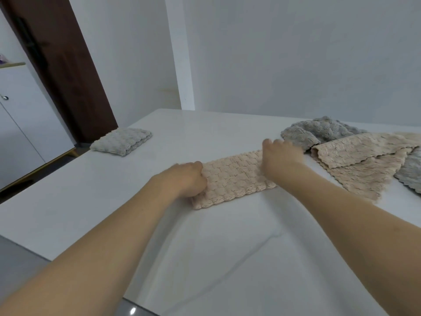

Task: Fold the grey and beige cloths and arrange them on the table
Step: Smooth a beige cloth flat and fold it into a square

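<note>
Here, a beige cloth (232,179) is lying as a long folded strip in the middle of the white table (205,258), running from near left to far right. The left hand (185,179) is resting on the strip's left end, its fingers curled down onto the fabric's edge and gripping it. The right hand (281,156) is sitting on the strip's right end, palm down, with its fingers close together and bent over the far edge; whether they are pinching the fabric or only pressing on it cannot be told. Both bare forearms are reaching in from the near edge.

Just to the right of the right hand, a pile of unfolded cloths is lying at the table's far right. A crumpled grey cloth (323,131) is sitting at the far side of that pile, and a loose beige cloth (360,160) is spreading over and in front of it, with one corner turned over. Another grey cloth (410,172) is peeking out at the right margin, partly under the beige one.

Well apart from all this, a folded grey cloth (121,141) is lying flat near the table's far left edge. Behind it, a dark brown door (61,65) is standing against the pale wall.
</note>
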A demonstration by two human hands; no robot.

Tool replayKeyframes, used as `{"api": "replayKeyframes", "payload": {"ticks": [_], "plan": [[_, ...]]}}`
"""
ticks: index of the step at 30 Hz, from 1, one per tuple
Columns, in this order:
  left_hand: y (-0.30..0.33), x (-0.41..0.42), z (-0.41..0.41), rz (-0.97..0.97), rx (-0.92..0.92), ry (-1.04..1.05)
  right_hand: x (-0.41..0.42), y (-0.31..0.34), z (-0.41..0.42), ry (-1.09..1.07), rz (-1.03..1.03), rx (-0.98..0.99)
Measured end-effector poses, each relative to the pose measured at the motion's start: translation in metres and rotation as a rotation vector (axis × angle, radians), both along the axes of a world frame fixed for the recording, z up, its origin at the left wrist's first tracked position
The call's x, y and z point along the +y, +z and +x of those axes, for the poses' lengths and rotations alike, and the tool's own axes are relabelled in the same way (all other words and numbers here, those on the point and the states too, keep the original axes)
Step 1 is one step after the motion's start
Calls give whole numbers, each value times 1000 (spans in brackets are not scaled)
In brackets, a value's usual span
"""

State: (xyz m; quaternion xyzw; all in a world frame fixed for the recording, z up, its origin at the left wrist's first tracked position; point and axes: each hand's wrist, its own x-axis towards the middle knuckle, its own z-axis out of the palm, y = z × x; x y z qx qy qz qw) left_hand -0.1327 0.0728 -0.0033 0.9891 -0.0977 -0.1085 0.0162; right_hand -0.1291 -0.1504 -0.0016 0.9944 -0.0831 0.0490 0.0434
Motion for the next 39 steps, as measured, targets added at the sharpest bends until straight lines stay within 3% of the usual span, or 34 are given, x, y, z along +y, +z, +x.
{"api": "replayKeyframes", "payload": {"ticks": [2, 5, 8, 12, 14, 16, 19, 23, 26, 30, 33, 37, 39], "plan": [[4, -4, -18, 32, 7, -22, 21, -9, -5, 48, 186, 57], [9, -5, -63, 143, -31, -190, 15, -30, -21, 219, 177, 10], [13, -8, -105, 165, -56, -348, -9, -34, -35, 376, 345, -28], [6, -3, -95, 155, -383, -455, -11, -26, -64, 508, 389, -270], [2, 2, -80, 110, -440, -543, -1, -23, -86, 594, 475, -211], [-2, 7, -70, 84, -392, -610, 11, -25, -106, 655, 420, -84], [-6, 8, -63, 79, -356, -602, 20, -28, -122, 564, 254, 14], [-1, 2, -64, 20, -333, -522, 29, -15, -133, 538, 155, -11], [7, 1, -72, -69, -119, -473, 30, 1, -141, 592, 70, -27], [15, 7, -93, -104, 134, -467, 23, 14, -147, 608, 42, 134], [23, 8, -95, -133, 105, -477, 19, 30, -145, 549, 148, 275], [36, 6, -71, -386, 246, -336, 5, 49, -121, 366, 456, 593], [37, 3, -55, -468, 227, -278, -2, 49, -105, 300, 617, 606]]}}
